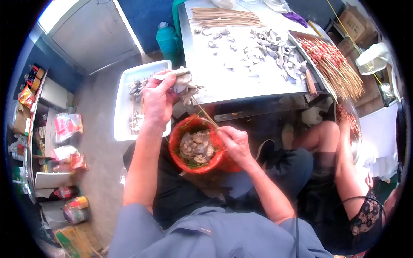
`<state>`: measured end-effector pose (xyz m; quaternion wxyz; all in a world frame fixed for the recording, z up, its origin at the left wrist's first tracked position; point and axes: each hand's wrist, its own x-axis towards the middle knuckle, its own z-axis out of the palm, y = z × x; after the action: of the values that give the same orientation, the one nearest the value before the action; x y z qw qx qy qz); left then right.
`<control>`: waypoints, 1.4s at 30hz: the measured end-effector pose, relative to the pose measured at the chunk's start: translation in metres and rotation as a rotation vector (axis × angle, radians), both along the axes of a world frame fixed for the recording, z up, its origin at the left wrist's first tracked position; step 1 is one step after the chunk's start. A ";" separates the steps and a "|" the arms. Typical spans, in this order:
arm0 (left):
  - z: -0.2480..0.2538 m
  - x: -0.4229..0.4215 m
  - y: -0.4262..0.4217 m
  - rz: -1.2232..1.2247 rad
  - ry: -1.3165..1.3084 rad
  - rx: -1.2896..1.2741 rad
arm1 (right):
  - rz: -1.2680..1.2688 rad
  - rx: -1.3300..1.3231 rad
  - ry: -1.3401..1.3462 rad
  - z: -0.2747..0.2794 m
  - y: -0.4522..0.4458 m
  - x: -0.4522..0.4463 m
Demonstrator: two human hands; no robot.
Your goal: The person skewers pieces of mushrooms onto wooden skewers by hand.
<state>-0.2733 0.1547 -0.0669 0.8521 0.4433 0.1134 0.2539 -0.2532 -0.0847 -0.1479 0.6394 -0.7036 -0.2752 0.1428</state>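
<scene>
My left hand (158, 96) is closed on grey-white oyster mushroom pieces (184, 82) bunched at the upper end of a bamboo skewer (205, 115). The skewer slants down to my right hand (234, 144), whose fingers pinch its lower end. Below both hands stands a bucket lined with a red plastic bag (173, 148), holding pale wet chunks (197, 146) and some green leaves. To the left, a white tray (121, 103) holds skewers with mushroom on them. Loose mushroom pieces (275, 49) lie scattered across the white table (215, 81).
Bare bamboo skewers (228, 17) lie at the table's back. A tray of red meat skewers (331, 64) and a knife handle (310, 82) are on the right. Beside me another person's arm (346, 167) reaches into a bowl. A teal flask (167, 43) stands behind the tray; packed shelves (36, 129) line the left.
</scene>
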 end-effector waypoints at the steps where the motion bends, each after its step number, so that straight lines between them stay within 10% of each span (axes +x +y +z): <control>1: 0.002 0.000 0.000 0.003 -0.003 -0.005 | 0.003 -0.005 -0.003 0.002 -0.001 0.000; 8: 0.005 -0.001 -0.003 0.054 -0.003 0.054 | 0.025 -0.004 0.172 0.032 0.002 0.007; 14: 0.000 0.008 -0.027 0.019 0.044 0.101 | -0.170 0.078 -0.297 0.024 0.025 0.013; 42: -0.014 0.003 -0.059 -0.193 0.036 0.062 | -0.031 0.280 0.317 0.035 0.020 0.013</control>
<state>-0.2704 0.0957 -0.0814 0.8563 0.4829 0.0776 0.1661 -0.2402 -0.0650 -0.1128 0.7684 -0.5808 -0.1775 0.2021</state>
